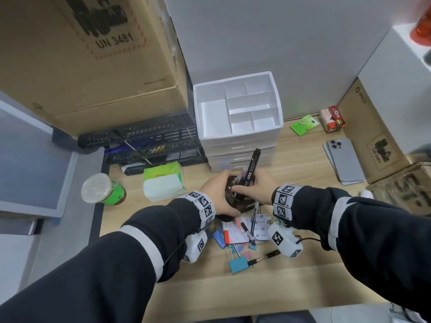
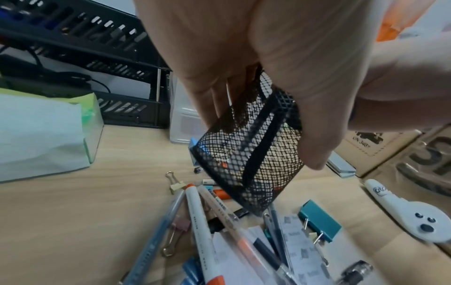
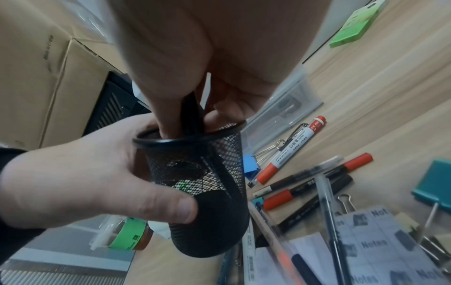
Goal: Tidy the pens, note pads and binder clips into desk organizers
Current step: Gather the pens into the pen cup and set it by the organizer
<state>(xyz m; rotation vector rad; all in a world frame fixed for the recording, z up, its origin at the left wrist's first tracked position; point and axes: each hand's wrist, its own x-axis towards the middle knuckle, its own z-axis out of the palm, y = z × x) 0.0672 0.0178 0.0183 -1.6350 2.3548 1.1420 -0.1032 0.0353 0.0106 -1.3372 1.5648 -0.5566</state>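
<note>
My left hand (image 1: 218, 190) wraps its fingers round the black wire-mesh pen cup (image 3: 200, 185), held tilted just above the desk. My right hand (image 1: 253, 186) pinches a black marker pen (image 1: 252, 165), tip inside the cup's mouth. I judge pen-loading underway. Next, release it, then gather the loose pens (image 2: 202, 227), printed note pads (image 3: 371, 250) and teal binder clip (image 1: 239, 264) lying below the cup.

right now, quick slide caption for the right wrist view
Left hand holds a black mesh pen cup while the right hand lowers a black marker in.
</note>
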